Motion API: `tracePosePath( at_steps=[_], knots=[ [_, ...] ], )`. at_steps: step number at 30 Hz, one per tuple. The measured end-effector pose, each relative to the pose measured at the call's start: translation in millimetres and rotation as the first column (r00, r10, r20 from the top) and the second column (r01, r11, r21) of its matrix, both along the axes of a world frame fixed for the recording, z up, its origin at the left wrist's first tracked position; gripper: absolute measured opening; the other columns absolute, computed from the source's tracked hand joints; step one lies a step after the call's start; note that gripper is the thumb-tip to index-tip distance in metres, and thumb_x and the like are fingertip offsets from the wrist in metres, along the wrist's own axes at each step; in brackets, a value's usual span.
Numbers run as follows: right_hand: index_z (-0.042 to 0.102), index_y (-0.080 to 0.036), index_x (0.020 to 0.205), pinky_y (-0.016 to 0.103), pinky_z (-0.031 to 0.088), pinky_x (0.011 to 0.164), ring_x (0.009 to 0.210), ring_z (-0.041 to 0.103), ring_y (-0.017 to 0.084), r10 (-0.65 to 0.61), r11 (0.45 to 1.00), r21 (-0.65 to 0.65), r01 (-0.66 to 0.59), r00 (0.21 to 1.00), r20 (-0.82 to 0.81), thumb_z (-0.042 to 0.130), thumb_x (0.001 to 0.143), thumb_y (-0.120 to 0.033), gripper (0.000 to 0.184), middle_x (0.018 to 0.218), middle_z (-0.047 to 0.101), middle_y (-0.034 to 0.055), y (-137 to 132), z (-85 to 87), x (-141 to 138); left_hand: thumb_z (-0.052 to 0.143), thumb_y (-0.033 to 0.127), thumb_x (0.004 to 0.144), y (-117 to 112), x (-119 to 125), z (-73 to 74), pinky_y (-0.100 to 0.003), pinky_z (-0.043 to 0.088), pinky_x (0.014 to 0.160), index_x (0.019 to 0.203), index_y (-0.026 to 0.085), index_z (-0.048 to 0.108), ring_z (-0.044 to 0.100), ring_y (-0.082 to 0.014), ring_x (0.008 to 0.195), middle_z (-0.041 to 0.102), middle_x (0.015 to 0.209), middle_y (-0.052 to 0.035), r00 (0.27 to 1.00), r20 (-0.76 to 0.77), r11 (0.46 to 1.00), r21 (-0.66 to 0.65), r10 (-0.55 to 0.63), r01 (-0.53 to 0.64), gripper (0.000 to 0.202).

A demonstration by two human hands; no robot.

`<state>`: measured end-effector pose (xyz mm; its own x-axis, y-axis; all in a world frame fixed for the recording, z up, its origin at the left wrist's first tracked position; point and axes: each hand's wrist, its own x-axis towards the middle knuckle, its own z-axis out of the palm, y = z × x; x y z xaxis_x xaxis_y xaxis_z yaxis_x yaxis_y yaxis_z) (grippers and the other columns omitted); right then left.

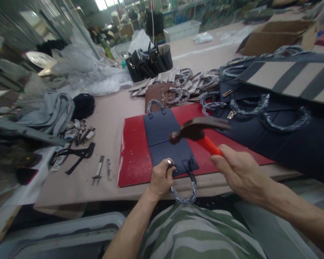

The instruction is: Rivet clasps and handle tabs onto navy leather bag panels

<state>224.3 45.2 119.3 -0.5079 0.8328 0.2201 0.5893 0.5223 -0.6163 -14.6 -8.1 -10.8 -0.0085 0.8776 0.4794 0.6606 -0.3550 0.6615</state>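
My right hand (239, 169) is closed round the orange handle of a claw hammer (193, 130), whose head is raised above a navy bag panel (162, 129). The panel lies flat on a red board (133, 153). One wrapped handle (185, 199) hangs off its near end over the table edge; another wrapped handle (156, 102) is at the far end. Beside the near handle's base, my left hand (161, 177) grips a short metal punch (169, 162) upright against the panel. The punch's silver top shows above my fingers; its tip is hidden.
Navy bag pieces (294, 140) with wrapped handles are stacked at right. Brown bag pieces (156, 95) and black bags (148, 61) lie beyond the board. Left of it are a slim metal tool (108, 169), black straps (82, 156) and plastic wrap (97, 81). An open cardboard box (275, 37) stands back right.
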Motion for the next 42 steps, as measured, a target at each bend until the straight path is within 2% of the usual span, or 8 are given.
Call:
tracePosePath(
  at_steps=[5,10,14,20,24,32,37,42],
  knots=[
    [0.043,-0.024,0.079,0.032,0.015,0.047,0.040,0.039,0.014,0.137,0.916,0.307,-0.257,0.921,0.364,0.035,0.102,-0.033,0.026,0.055,0.051,-0.0018,-1.1,20.0,-3.4,0.051,0.015,0.091,0.5,0.4,-1.6,-0.026,0.055,0.073,0.101,0.021,0.059,0.069,-0.0175,0.080,0.069,0.088,-0.0054,1.000,0.016,1.000,0.000,-0.001,0.001,0.013],
    [0.039,-0.025,0.082,0.031,0.023,0.046,0.041,0.042,0.014,0.030,0.879,0.470,-0.085,0.992,0.122,0.031,0.104,-0.030,0.024,0.058,0.052,-0.0007,-4.2,37.3,-12.9,0.053,0.014,0.090,1.2,0.3,-3.2,-0.029,0.056,0.077,0.100,0.020,0.058,0.070,-0.0195,0.085,0.069,0.089,-0.0062,1.000,0.012,1.000,0.012,-0.006,0.006,0.013],
    [0.040,-0.025,0.079,0.032,0.018,0.046,0.038,0.043,0.015,0.170,0.891,0.337,-0.303,0.913,0.371,0.035,0.101,-0.025,0.022,0.054,0.051,-0.0024,-6.9,26.1,-9.7,0.051,0.014,0.091,1.9,0.5,-3.2,-0.027,0.056,0.073,0.102,0.020,0.059,0.070,-0.0188,0.080,0.069,0.085,-0.0060,1.000,-0.010,0.999,0.037,-0.010,0.011,0.015],
    [0.040,-0.025,0.081,0.030,0.023,0.047,0.041,0.044,0.015,-0.010,0.912,0.405,-0.057,0.987,0.161,0.030,0.103,-0.031,0.025,0.055,0.050,-0.0016,-7.4,30.8,-8.2,0.053,0.015,0.091,1.6,0.3,-3.8,-0.028,0.056,0.075,0.102,0.019,0.058,0.069,-0.0191,0.082,0.069,0.088,-0.0062,1.000,-0.024,1.000,0.019,-0.007,0.007,0.013],
    [0.042,-0.024,0.078,0.032,0.015,0.047,0.039,0.041,0.015,0.129,0.906,0.321,-0.277,0.901,0.414,0.035,0.101,-0.030,0.024,0.051,0.049,-0.0021,-7.3,23.8,-6.5,0.051,0.014,0.092,1.7,0.7,-4.8,-0.027,0.055,0.072,0.104,0.020,0.058,0.069,-0.0183,0.079,0.069,0.085,-0.0057,0.999,-0.032,1.000,0.021,-0.019,0.019,0.015],
    [0.044,-0.023,0.081,0.032,0.014,0.050,0.041,0.042,0.015,0.099,0.949,0.219,-0.227,0.874,0.476,0.035,0.100,-0.031,0.023,0.054,0.052,-0.0013,-5.9,11.9,1.1,0.051,0.013,0.091,0.6,1.5,-2.3,-0.027,0.054,0.071,0.100,0.020,0.058,0.067,-0.0179,0.077,0.067,0.083,-0.0046,0.999,-0.024,1.000,0.018,-0.025,0.026,0.013],
    [0.048,-0.023,0.077,0.030,0.026,0.054,0.053,0.051,0.017,0.031,0.999,0.007,-0.036,0.936,0.351,0.037,0.099,-0.034,0.027,0.064,0.058,0.0015,19.3,-9.5,2.5,0.053,0.013,0.091,0.1,0.5,-0.5,-0.028,0.053,0.073,0.099,0.020,0.059,0.067,-0.0176,0.079,0.067,0.087,-0.0050,0.999,0.008,0.999,0.001,-0.036,0.036,0.012],
    [0.056,-0.019,0.082,0.029,0.035,0.058,0.062,0.057,0.018,-0.099,0.969,-0.176,0.175,0.924,0.370,0.037,0.099,-0.032,0.028,0.071,0.062,0.0050,52.8,-51.8,-1.3,0.057,0.013,0.089,-0.5,-1.9,3.1,-0.026,0.055,0.075,0.099,0.020,0.061,0.068,-0.0164,0.082,0.070,0.089,-0.0039,0.998,0.053,0.999,0.003,-0.036,0.036,0.013]
  ],
)
